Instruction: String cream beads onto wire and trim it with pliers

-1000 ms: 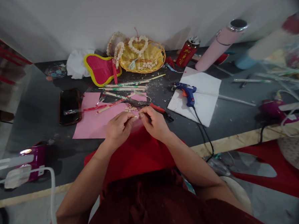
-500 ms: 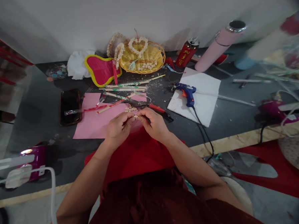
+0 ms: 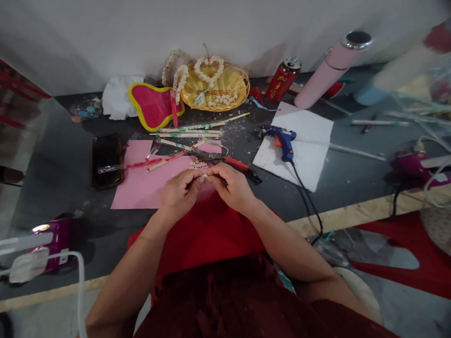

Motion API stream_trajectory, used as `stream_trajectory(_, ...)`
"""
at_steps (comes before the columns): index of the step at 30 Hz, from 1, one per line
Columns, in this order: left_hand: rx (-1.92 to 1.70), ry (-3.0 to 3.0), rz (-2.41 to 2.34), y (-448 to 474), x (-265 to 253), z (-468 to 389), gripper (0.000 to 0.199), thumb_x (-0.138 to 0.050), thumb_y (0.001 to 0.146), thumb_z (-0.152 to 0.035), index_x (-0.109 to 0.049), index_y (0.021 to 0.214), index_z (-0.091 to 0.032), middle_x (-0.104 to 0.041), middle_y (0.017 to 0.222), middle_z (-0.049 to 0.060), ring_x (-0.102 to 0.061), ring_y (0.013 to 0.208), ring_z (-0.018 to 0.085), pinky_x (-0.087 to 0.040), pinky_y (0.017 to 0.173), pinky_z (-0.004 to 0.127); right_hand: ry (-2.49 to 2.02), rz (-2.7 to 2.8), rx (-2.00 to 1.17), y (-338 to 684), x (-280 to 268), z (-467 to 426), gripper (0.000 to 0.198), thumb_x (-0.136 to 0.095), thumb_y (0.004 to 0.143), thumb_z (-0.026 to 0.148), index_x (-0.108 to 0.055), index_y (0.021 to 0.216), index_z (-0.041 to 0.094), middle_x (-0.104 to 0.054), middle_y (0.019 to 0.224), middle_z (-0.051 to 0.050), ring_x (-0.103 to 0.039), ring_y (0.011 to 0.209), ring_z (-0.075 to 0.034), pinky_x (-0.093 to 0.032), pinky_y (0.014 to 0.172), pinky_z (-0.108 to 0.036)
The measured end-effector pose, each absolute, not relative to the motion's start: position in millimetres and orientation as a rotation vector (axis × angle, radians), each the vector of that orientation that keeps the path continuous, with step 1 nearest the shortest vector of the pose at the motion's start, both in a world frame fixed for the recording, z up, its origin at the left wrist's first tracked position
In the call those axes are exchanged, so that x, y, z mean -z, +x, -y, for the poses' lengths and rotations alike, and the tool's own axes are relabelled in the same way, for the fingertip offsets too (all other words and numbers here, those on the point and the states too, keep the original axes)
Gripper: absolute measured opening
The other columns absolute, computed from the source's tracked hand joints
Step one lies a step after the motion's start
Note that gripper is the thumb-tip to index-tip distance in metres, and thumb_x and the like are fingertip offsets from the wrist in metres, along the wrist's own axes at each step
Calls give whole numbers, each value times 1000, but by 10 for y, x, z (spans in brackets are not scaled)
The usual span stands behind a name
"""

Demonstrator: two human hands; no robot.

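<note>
My left hand [image 3: 182, 190] and my right hand [image 3: 229, 186] meet at the front of the table, fingertips pinched together. Between them is a small pale wooden piece [image 3: 205, 176], mostly covered by the thumbs and fingers. Just beyond the fingertips, a little pile of similar pale pieces [image 3: 197, 163] lies on pink paper [image 3: 136, 189]. Red-handled pliers or cutters [image 3: 235, 163] rest right behind my right hand. Several printed chopsticks [image 3: 193, 133] lie farther back, with small crumbs scattered around them.
A blue glue gun [image 3: 283, 141] lies on a white board [image 3: 312, 169], its cord running over the front edge. At the back stand a wicker basket [image 3: 240, 95], a red can [image 3: 282, 80] and a pink flask [image 3: 319, 78]. A phone [image 3: 106, 162] lies left.
</note>
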State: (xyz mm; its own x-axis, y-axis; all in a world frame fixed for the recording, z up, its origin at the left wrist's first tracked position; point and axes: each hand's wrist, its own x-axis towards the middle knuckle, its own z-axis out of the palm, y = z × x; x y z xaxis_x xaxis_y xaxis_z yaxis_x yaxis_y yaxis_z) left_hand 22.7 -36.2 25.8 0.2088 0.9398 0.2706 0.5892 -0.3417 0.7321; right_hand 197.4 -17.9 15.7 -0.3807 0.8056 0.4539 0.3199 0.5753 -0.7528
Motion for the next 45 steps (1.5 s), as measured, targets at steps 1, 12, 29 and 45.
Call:
stream_trajectory(1, -971, 2011, -1424, 224, -256, 360, 17, -50, 90, -28, -65, 92, -19, -68, 83, 2, -60, 72, 11, -45, 66, 22, -898, 1949, -718, 1976, -163, 178, 12, -47, 93, 22, -58, 98, 19, -63, 91, -5, -59, 87, -15, -46, 79, -28)
stream_trajectory(12, -891, 2225, -1421, 227, -213, 344, 18, -48, 92, -27, -64, 94, -20, -69, 86, 3, -63, 77, 14, -48, 71, 25, -998, 1957, -735, 1975, -190, 200, 14, -47, 91, 27, -59, 91, 20, -63, 86, -5, -57, 80, -16, -45, 74, -29)
stream_trajectory(29, -1006, 2311, -1736, 257, -195, 389, 19, -60, 85, -37, -67, 84, -20, -72, 75, 1, -65, 66, 13, -45, 60, 22, -1124, 1726, -1072, 1948, -218, 217, 20, -50, 90, 36, -58, 85, 18, -55, 72, 1, -46, 61, -10, -37, 57, -23)
stream_trajectory(45, -1075, 2154, -1642, 219, -241, 388, 19, -59, 86, -36, -68, 82, -19, -71, 72, 0, -59, 58, 9, -41, 53, 20, -964, 1527, -1431, 1941, -216, 179, 25, -60, 84, 43, -59, 88, 18, -59, 79, 0, -51, 69, -9, -43, 65, -23)
